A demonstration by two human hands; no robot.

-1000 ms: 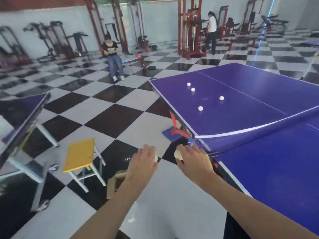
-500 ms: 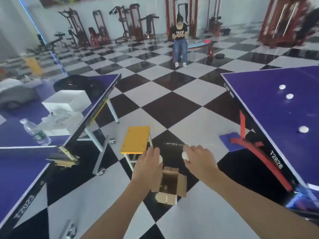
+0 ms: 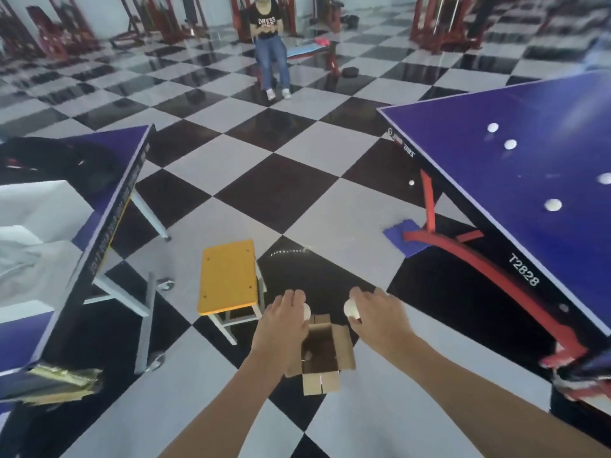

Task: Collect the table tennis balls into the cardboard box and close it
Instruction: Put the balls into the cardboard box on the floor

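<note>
An open cardboard box (image 3: 345, 345) sits on the checkered floor below my hands, flaps spread. My left hand (image 3: 281, 320) is closed around a white table tennis ball (image 3: 306, 311) above the box's left edge. My right hand (image 3: 380, 317) grips another white ball (image 3: 351, 308) above the box's far right corner. Several white balls lie on the purple table at right, among them one (image 3: 552, 204) nearest the edge and one (image 3: 510, 144) farther back. A small ball (image 3: 411, 183) lies on the floor under that table.
A yellow stool (image 3: 228, 276) stands just left of the box. The purple table (image 3: 562, 246) with red frame fills the right. Another table (image 3: 109, 206) with white items is at left. A seated person (image 3: 269, 44) is far ahead among gym machines.
The view swung left from the purple table toward the floor. Both hands, each holding a ball, have come over the open box, which now shows larger and closer.
</note>
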